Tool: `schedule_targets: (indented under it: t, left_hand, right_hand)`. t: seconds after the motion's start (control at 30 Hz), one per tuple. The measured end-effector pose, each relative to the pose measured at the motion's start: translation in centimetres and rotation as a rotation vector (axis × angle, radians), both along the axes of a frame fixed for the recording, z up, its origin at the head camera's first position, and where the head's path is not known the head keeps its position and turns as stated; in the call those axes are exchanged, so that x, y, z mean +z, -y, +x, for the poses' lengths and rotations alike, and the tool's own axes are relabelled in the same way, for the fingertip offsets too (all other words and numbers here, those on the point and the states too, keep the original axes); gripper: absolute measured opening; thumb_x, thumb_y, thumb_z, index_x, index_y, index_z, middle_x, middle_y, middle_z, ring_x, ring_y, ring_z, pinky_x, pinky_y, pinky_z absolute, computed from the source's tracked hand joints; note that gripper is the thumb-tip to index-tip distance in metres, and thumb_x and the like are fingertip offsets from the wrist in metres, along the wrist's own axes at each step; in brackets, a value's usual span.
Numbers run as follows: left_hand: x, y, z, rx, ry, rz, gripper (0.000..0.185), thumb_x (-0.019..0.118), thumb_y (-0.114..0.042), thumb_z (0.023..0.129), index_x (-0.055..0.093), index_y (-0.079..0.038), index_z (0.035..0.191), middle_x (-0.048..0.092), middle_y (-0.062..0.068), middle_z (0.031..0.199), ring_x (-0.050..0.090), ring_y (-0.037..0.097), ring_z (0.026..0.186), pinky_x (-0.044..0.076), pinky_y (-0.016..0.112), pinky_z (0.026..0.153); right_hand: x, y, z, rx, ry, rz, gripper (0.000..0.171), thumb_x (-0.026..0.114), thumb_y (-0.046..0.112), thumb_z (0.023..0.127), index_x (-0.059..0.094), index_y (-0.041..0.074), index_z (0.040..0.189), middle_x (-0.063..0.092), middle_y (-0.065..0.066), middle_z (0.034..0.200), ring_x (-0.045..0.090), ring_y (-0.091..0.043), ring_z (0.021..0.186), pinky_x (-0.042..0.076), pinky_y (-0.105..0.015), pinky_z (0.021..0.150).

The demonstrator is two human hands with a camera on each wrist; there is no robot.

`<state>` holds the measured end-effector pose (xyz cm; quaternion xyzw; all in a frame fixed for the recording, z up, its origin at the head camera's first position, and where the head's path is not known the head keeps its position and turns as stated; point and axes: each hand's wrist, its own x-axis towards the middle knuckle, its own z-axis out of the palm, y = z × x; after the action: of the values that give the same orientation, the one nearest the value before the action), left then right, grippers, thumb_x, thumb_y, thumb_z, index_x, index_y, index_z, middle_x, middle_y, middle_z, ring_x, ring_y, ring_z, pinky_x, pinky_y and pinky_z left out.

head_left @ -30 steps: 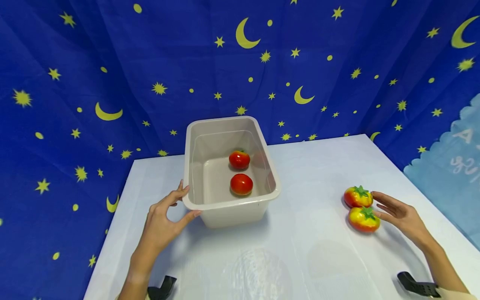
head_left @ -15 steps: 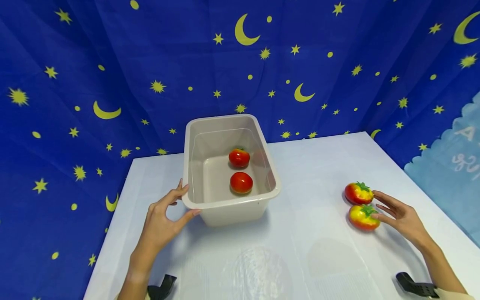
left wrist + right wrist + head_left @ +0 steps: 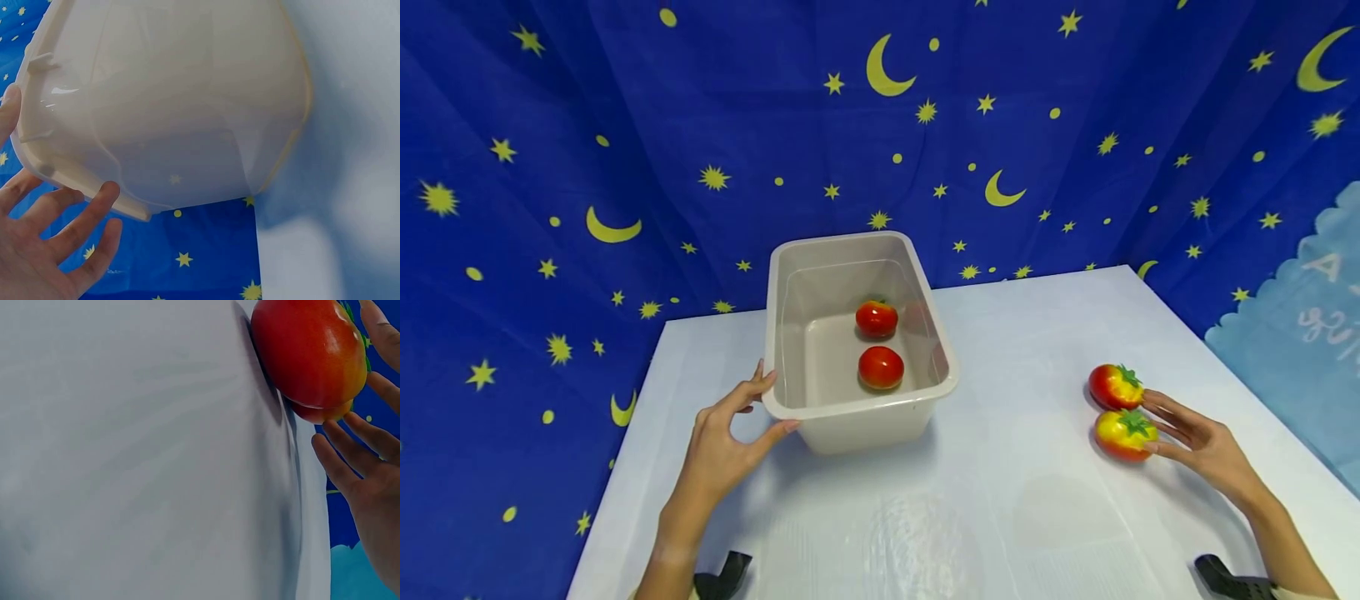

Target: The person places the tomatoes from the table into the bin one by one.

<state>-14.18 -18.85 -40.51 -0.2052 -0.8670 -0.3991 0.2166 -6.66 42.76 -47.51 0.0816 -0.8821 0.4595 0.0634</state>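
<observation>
My left hand [image 3: 722, 450] holds the near left corner of a beige plastic bin [image 3: 857, 429], thumb at the front rim and fingers along the left side. In the left wrist view the fingers [image 3: 94, 219] lie at the rim's underside. Inside the bin are two red tomatoes, a farther one [image 3: 876, 319] and a nearer one [image 3: 881, 367]. At the right, my right hand [image 3: 1206, 450] reaches a pair of red-yellow tomatoes with green leafy tops. Its thumb is at the side of the nearer tomato [image 3: 1122, 437], its straight fingertips by the farther tomato [image 3: 1112, 387].
A white-covered table [image 3: 1015, 517] bears everything. Behind it hangs a blue curtain [image 3: 820, 125] with yellow moons and stars, close to the bin's back. A light-blue lettered panel [image 3: 1300, 308] shows at the right edge.
My right thumb has slid down from the nearer tomato's top to its side, and the fingertips have dropped slightly. The farther tomato has tilted a little. My left hand and the bin stay put.
</observation>
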Motion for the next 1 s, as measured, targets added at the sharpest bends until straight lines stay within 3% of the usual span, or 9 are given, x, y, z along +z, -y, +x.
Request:
schedule_targets:
  t: [0.3, 0.53, 1.0]
  left_hand:
    - [-0.06, -0.05, 0.03, 0.0, 0.014, 0.007, 0.062, 0.089, -0.018, 0.07, 0.065, -0.01, 0.126, 0.061, 0.009, 0.134, 0.06, 0.028, 0.12, 0.047, 0.017, 0.084]
    - [-0.18, -0.09, 0.08, 0.003, 0.029, 0.009, 0.062, 0.089, -0.018, 0.07, 0.065, -0.01, 0.127, 0.06, 0.009, 0.135, 0.061, 0.028, 0.119, 0.046, 0.014, 0.084]
    - [-0.15, -0.04, 0.05, 0.004, 0.019, 0.008, 0.062, 0.089, -0.018, 0.069, 0.065, -0.009, 0.126, 0.063, 0.008, 0.132, 0.061, 0.028, 0.119, 0.045, 0.013, 0.085]
  right_hand:
    - [-0.43, 0.18, 0.22, -0.046, 0.025, 0.022, 0.069, 0.072, -0.002, 0.084, 0.041, -0.002, 0.145, 0.05, 0.026, 0.135, 0.044, 0.019, 0.12, 0.037, 0.002, 0.09]
    - [-0.74, 0.11, 0.39, -0.041, 0.072, 0.058, 0.061, 0.07, 0.005, 0.089, 0.043, -0.004, 0.142, 0.047, 0.036, 0.128, 0.044, 0.024, 0.112, 0.04, 0.001, 0.086]
    - [-0.85, 0.16, 0.41, -0.035, 0.103, 0.012, 0.059, 0.069, 0.003, 0.089, 0.043, -0.007, 0.141, 0.047, 0.038, 0.125, 0.049, 0.021, 0.108, 0.046, -0.004, 0.081]
